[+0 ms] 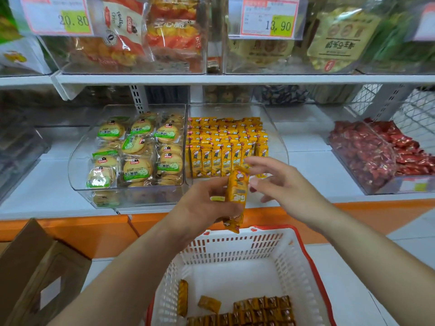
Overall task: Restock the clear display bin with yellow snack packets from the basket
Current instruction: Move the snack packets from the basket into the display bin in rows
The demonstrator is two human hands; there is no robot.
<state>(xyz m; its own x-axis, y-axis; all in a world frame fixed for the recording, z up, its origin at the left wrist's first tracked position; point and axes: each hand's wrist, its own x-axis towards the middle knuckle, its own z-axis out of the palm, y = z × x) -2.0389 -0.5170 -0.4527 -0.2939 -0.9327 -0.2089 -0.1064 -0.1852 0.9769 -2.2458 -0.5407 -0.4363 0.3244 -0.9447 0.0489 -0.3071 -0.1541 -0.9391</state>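
Yellow snack packet (236,196) held mid-frame, between basket (235,245) and clear display bin (277,147).
The left hand (202,205) grips it upright, likely to match the bin's standing rows above. The right hand (282,184), fingers spread and empty, hovers beside its top, seemingly ready to take it.

Upper-shelf price tag at left (56,16) reads "20.80", price tag at right (269,18) reads "13.90", white-and-red bag (124,24) betw. them reads "Holla", yellow snack packets (226,158) in lower bin read "乐吧"; other print illegible.
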